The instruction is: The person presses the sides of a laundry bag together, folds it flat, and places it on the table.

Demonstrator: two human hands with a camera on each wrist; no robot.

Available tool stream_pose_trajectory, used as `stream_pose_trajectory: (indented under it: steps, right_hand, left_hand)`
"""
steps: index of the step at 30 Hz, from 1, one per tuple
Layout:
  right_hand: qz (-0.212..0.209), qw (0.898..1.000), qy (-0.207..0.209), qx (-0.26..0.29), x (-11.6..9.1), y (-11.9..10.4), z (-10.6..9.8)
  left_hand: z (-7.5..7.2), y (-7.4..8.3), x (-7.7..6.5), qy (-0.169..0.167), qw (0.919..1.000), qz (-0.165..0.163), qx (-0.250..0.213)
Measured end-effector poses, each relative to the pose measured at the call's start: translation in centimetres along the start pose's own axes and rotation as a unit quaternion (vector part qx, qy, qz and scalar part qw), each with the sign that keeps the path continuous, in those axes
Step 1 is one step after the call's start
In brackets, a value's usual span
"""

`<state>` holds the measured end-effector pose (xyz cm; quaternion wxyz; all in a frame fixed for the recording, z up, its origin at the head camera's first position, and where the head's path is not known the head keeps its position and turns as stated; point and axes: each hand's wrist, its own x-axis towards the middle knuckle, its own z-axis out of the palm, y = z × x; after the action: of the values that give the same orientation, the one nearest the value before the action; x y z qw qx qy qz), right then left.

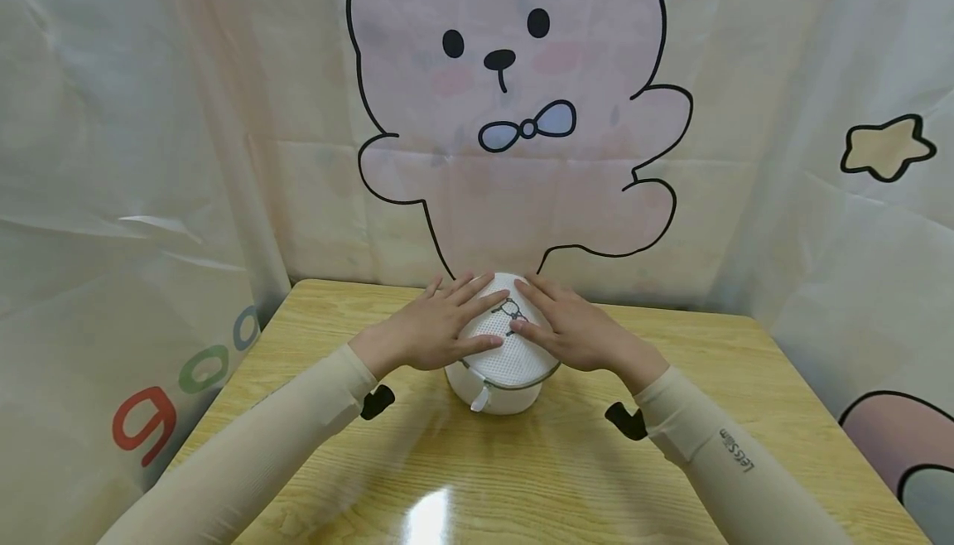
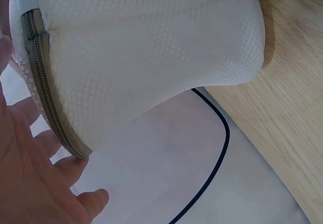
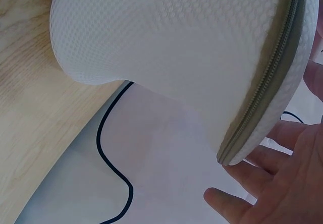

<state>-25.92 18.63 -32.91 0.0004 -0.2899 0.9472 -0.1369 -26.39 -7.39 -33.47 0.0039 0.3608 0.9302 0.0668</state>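
A round white mesh laundry bag (image 1: 514,363) stands upright on the wooden table, with a small dark drawing on its domed top. My left hand (image 1: 432,328) rests on the left of that top, its fingers spread and fairly straight. From the other side my right hand (image 1: 580,331) lies on it the same way. The zipper (image 2: 50,93) runs round the rim, closed where the left wrist view shows it, and a white pull tab (image 1: 480,400) hangs at the front. In the right wrist view, fingers (image 3: 252,176) touch the edge beside the zipper.
The wooden table (image 1: 671,446) reaches back to a curtain (image 1: 507,197) printed with a large pink bear. More printed cloth (image 1: 857,263) hangs along both sides. A bright glare spot shows near the table's front.
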Motion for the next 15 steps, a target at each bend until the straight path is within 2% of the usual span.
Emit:
stream_pose_trajectory:
  steps: [15]
  right_hand:
    - [0.004, 1.000, -0.011, 0.008, 0.36, -0.15, 0.20]
  left_hand:
    - [0.47, -0.50, 0.59, -0.004, 1.0000, -0.005, -0.004]
